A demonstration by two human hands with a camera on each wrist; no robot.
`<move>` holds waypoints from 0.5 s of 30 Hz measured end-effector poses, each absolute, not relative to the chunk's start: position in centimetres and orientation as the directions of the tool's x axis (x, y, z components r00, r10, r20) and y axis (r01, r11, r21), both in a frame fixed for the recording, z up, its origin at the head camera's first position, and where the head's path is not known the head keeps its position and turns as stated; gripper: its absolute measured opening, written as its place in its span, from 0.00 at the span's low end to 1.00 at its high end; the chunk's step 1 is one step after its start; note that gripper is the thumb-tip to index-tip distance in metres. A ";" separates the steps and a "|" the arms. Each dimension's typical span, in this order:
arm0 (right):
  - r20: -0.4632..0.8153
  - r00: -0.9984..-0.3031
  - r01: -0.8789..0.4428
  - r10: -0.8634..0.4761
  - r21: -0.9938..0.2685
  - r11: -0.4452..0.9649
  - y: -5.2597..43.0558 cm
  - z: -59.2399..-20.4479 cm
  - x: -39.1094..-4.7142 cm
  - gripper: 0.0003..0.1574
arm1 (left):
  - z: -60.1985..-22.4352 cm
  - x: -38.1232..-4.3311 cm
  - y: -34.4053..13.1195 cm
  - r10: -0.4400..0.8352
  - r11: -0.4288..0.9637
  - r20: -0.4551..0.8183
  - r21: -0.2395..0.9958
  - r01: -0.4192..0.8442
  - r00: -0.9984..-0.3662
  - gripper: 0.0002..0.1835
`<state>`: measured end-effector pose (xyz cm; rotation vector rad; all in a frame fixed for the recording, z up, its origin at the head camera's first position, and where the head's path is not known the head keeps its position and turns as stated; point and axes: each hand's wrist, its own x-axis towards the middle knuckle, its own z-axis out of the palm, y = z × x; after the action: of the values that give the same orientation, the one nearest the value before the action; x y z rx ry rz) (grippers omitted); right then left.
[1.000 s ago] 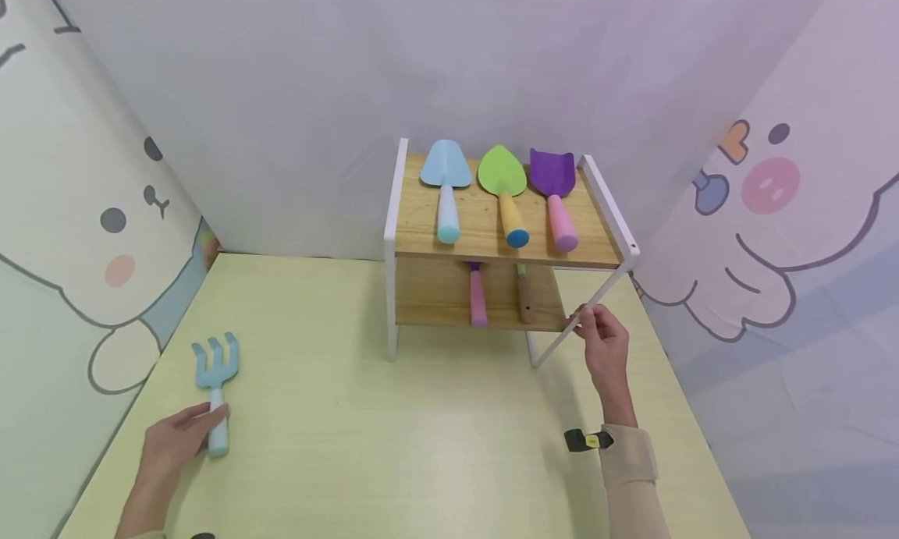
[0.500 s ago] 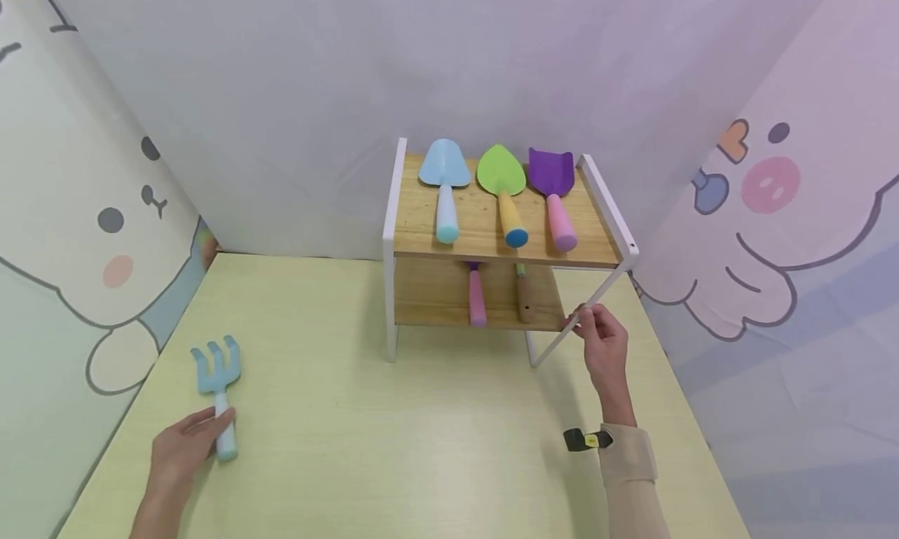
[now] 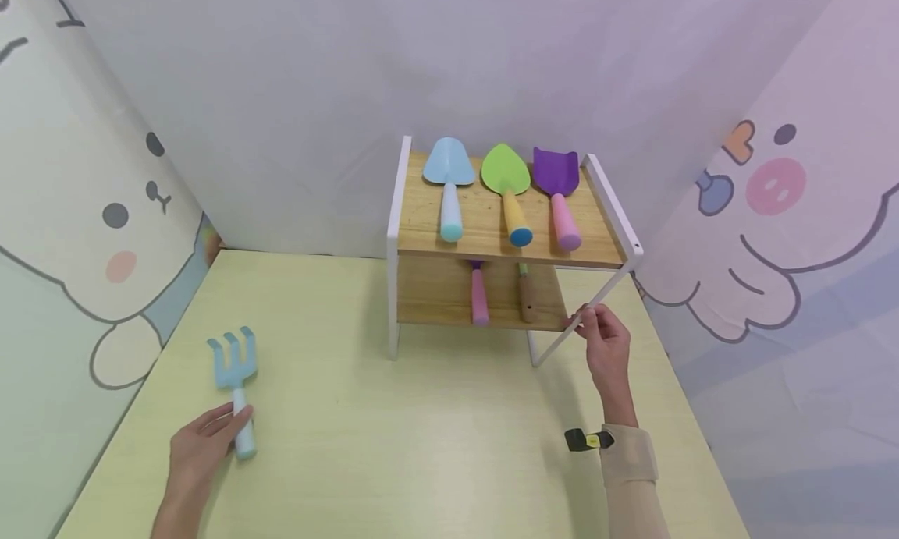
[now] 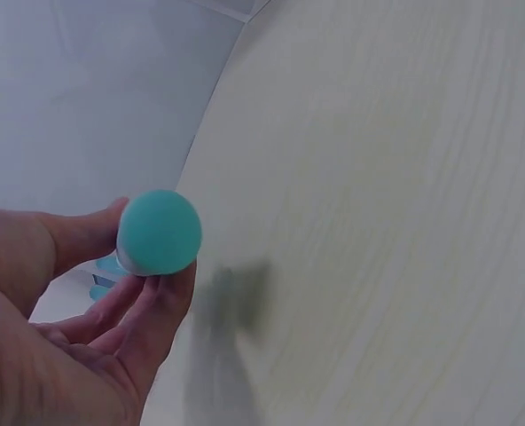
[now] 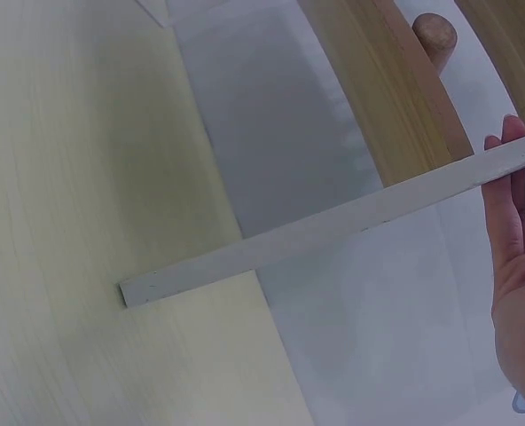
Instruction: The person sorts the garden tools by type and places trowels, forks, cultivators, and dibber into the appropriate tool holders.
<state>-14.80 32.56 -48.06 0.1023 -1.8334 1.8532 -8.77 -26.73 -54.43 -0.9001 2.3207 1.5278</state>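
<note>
My left hand [image 3: 204, 449] pinches a light-blue toy garden fork [image 3: 239, 391] by its handle, with the tines pointing away from me. Seen in the left wrist view, the handle's round turquoise end [image 4: 160, 232] sits between thumb and fingers, and a shadow falls on the table beside it. At the right, my right hand [image 3: 605, 344] holds the slanted white side frame [image 3: 579, 317] of a two-tier wooden shelf. From the right wrist, the fingers [image 5: 504, 213] appear behind that white bar [image 5: 333, 222], near the lower board.
On the top board [image 3: 481, 231] lie a blue trowel [image 3: 449, 164], a green trowel [image 3: 506, 171] with a yellow handle, and a purple shovel [image 3: 556, 174]. Below are a pink-handled tool [image 3: 479, 297] and a brown-handled one [image 3: 527, 297]. Cartoon-printed curtains surround the pale table [image 3: 393, 453].
My left hand has carried the garden fork a little to the right. The right hand stays at the shelf's side frame.
</note>
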 end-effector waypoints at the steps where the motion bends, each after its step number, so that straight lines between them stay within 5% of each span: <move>1: 0.412 -0.858 -0.416 0.308 -0.908 0.056 32.6 -48.1 -14.8 0.12 | -54.3 -8.7 -26.6 -0.367 0.259 -0.491 0.762 -0.593 -0.791 0.46; 15: 0.434 -0.847 -0.442 0.308 -0.896 0.044 32.5 -48.1 -14.7 0.13 | -52.5 -7.8 -25.0 -0.310 0.175 -0.493 0.811 -0.558 -0.813 0.44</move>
<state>-14.71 32.49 -48.10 0.1355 -1.8026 1.8560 -7.79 -25.02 -52.52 -0.8412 2.2326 1.6926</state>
